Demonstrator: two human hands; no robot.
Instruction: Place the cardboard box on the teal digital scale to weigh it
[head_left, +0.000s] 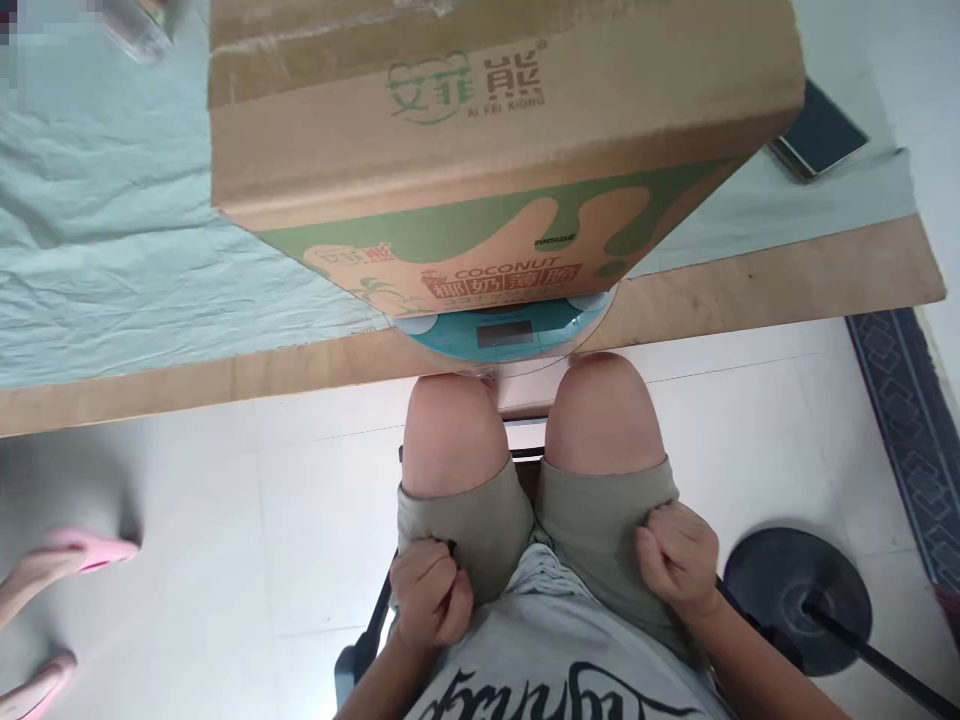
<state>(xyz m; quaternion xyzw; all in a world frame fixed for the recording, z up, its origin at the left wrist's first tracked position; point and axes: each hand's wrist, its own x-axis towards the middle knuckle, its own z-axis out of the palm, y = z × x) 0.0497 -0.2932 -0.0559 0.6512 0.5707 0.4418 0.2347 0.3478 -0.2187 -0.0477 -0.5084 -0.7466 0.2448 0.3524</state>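
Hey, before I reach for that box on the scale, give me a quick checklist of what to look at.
1. Box sits on scale: ok.
2. Box flaps closed: ok, top looks taped.
3. Scale display readable: not ok, it looks blank.
4. Scale fully on table: not ok, its near edge overhangs.
5. Left hand free: cannot tell, fist closed on shorts.
6. Right hand free: cannot tell, fist closed on the shorts.

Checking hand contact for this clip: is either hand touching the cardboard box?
Apart. The head view shows the left hand and right hand fisted on the shorts, with knees and table edge between them and the box.
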